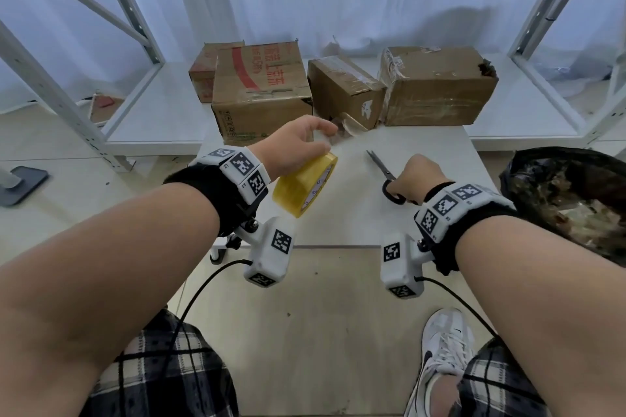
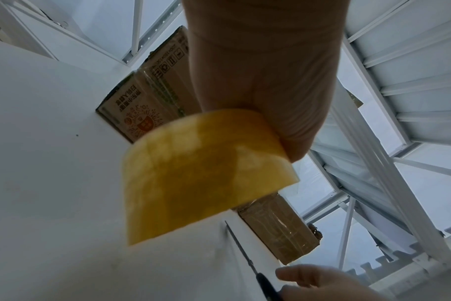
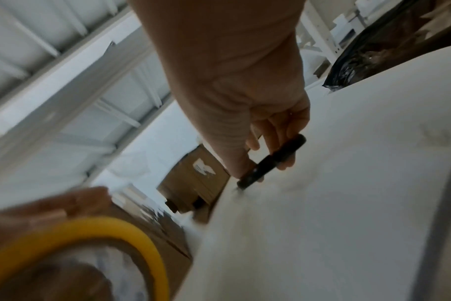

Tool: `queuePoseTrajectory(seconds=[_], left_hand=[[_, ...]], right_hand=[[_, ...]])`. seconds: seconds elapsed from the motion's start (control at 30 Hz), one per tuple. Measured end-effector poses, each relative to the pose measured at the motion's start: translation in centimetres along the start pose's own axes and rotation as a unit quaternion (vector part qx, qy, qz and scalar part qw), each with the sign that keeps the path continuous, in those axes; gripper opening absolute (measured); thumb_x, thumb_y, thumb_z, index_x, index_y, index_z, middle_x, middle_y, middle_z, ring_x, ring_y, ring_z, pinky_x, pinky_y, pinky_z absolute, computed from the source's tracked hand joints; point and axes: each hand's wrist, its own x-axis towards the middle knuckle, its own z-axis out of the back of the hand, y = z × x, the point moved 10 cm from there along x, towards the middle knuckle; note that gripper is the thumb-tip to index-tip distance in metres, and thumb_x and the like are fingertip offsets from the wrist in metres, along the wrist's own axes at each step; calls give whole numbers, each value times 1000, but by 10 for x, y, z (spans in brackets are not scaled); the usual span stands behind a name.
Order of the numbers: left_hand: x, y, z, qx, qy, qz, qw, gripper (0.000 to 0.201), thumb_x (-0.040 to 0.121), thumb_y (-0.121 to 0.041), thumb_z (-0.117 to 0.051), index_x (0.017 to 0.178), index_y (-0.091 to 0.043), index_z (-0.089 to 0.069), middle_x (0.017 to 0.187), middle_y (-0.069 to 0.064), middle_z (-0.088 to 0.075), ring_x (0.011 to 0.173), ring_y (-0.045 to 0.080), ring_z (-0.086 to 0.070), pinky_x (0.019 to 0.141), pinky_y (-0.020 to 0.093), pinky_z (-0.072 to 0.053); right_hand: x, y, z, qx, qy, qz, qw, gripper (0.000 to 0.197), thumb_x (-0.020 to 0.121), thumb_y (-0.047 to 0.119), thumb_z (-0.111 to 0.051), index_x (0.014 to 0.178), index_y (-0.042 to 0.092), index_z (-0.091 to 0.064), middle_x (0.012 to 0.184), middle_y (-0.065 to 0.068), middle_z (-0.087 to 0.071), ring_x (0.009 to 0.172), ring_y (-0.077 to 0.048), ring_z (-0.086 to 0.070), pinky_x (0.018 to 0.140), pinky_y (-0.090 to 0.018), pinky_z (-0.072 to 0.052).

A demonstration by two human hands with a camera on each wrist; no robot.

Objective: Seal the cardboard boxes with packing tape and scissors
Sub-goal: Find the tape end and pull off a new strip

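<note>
My left hand point(image 1: 298, 145) grips a yellow roll of packing tape point(image 1: 305, 186) and holds it tilted above the white table point(image 1: 389, 223), in front of the red-printed cardboard box point(image 1: 261, 88). The left wrist view shows the roll point(image 2: 201, 177) pinched under the fingers point(image 2: 296, 142). My right hand point(image 1: 418, 176) curls round the black handles of the scissors point(image 1: 389, 179). Their blades point away toward the boxes, low over the table. The black handle point(image 3: 273, 158) lies across my fingers. Several cardboard boxes stand along the table's far edge, among them a small one point(image 1: 342, 88) and a wide one point(image 1: 437, 85).
A black rubbish bag point(image 1: 569, 200) full of scraps stands right of the table. White metal shelving point(image 1: 135, 27) flanks both sides. A crumpled clear film point(image 1: 350, 125) lies by the front of the boxes. My knees and a white shoe point(image 1: 443, 349) are below the table edge.
</note>
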Motion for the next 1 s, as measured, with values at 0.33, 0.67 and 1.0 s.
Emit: queuePoseTrajectory(seconds=[0.33, 0.67, 1.0], left_hand=[[-22, -22, 27, -72, -42, -60, 995, 38, 96, -16, -57, 132, -22, -50, 133, -2, -53, 112, 14, -57, 89, 29, -50], [-27, 4, -4, 4, -31, -51, 998, 42, 95, -13, -57, 135, -16, -48, 139, 0, -44, 125, 14, -44, 109, 34, -37], [-22, 35, -26, -53, -52, -36, 997, 43, 96, -19, -56, 137, -23, -48, 130, -9, -44, 119, 12, -46, 107, 37, -40]], right_hand=[[-40, 32, 60, 442, 21, 89, 892, 23, 83, 12, -73, 102, 3, -64, 87, -12, -64, 66, -18, -58, 60, -21, -46], [-49, 73, 48, 433, 30, 143, 890, 18, 88, 34, -68, 83, 18, -62, 86, -11, -59, 71, -17, -48, 45, -12, -33], [-19, 56, 10, 485, -4, 98, 869, 48, 80, 1, -74, 115, 12, -43, 104, -7, -55, 95, -20, -53, 65, -18, -42]])
